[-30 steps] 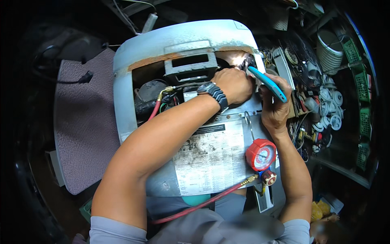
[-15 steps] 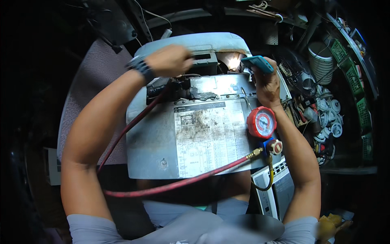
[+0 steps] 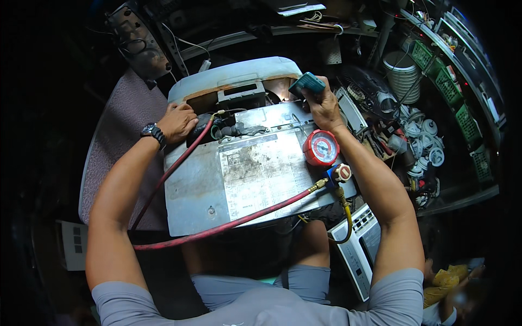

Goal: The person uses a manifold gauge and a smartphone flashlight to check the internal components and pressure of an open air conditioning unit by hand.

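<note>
My left hand [image 3: 178, 122] has its fingers curled on the left rim of the opening in the weathered metal appliance [image 3: 193, 190]. My right hand [image 3: 324, 104] grips a teal phone [image 3: 307, 82] above the back right of the opening, where a patch of light shows inside. A red pressure gauge [image 3: 321, 147] sits at the right of the stained label sheet [image 3: 263, 182]. Below it is a valve [image 3: 341, 173] with a red hose and a yellow hose. The red hose [image 3: 185, 158] also runs to a brass fitting [image 3: 217, 114] inside the opening.
A speckled pink panel [image 3: 114, 152] stands at the left. To the right are a black fan [image 3: 370, 95], white round parts [image 3: 429, 141], green baskets [image 3: 466, 125] and tools. A white unit [image 3: 353, 255] stands below. Part of a person in yellow [image 3: 446, 282] shows at lower right.
My left hand has come out from inside the opening, moving left to the appliance's left rim. My right hand still holds the phone, now tilted flatter. The whole view has also shifted.
</note>
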`<state>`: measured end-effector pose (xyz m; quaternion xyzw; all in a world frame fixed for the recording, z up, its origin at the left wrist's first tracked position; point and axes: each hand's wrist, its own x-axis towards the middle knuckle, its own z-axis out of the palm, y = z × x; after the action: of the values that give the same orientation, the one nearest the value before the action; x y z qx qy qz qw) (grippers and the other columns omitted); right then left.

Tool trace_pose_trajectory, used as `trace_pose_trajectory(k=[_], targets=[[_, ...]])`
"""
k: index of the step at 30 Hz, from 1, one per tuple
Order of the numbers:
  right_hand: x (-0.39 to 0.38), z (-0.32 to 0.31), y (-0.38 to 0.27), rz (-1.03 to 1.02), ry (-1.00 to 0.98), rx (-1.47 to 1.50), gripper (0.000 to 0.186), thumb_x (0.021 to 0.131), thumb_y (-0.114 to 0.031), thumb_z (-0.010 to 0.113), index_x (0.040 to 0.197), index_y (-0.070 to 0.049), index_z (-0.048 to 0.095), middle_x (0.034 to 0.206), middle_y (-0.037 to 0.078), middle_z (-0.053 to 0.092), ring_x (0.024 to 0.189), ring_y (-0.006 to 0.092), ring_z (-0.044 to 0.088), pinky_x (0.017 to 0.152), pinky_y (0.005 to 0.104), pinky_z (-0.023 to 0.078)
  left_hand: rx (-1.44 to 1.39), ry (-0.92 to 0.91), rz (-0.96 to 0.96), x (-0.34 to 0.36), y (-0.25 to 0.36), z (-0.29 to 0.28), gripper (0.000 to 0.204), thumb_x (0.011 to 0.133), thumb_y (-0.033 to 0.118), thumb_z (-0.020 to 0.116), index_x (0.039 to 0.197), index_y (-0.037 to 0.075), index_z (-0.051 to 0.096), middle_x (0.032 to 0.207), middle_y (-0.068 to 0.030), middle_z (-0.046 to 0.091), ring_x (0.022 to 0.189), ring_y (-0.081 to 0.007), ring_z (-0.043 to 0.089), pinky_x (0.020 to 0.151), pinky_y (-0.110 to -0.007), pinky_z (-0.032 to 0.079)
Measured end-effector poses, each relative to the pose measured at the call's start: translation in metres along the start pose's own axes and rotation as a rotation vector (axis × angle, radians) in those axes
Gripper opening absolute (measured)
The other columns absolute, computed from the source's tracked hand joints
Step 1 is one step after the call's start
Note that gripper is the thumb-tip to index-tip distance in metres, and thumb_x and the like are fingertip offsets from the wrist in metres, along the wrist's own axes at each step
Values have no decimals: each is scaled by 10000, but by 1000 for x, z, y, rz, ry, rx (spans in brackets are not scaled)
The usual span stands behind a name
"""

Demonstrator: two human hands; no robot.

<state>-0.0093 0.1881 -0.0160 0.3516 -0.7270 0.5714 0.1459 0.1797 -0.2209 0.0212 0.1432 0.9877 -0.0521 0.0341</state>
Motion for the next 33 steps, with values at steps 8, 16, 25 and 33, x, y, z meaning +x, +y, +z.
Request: trace_pose_trajectory(k=[8,16,25,33], targets=[[-1,1,-5,70,-38,40,268,1015,-199,701,1208,-119,534,877,18,643,768,101,613,697,296,511,-133,159,-93,-7,3,13,331,1045,255,360,917,53,589,1017,-139,600,1221,-303,504,1112,-540,257],[3,1,-6,43,-37,33,281,1012,-204,706,1225,-123,541,823,-4,637,660,72,594,600,274,493,-117,175,-91,-3,4,11,330,1035,244,357,892,53,585,993,-150,598,1195,-299,512,1106,-526,266],[1,1,-8,49,-35,14,299,1004,-200,715,1230,-124,536,857,24,655,709,93,622,644,293,510,-120,216,-101,-3,3,13,332,1004,246,396,926,45,648,1009,-133,651,1182,-280,532,1091,-505,268],[1,3,-6,43,-38,-12,308,1002,-215,719,1232,-125,535,885,42,667,743,108,634,678,311,523,-118,212,-110,-6,5,10,325,996,248,403,922,46,646,1012,-137,652,1173,-283,536,1085,-506,276]])
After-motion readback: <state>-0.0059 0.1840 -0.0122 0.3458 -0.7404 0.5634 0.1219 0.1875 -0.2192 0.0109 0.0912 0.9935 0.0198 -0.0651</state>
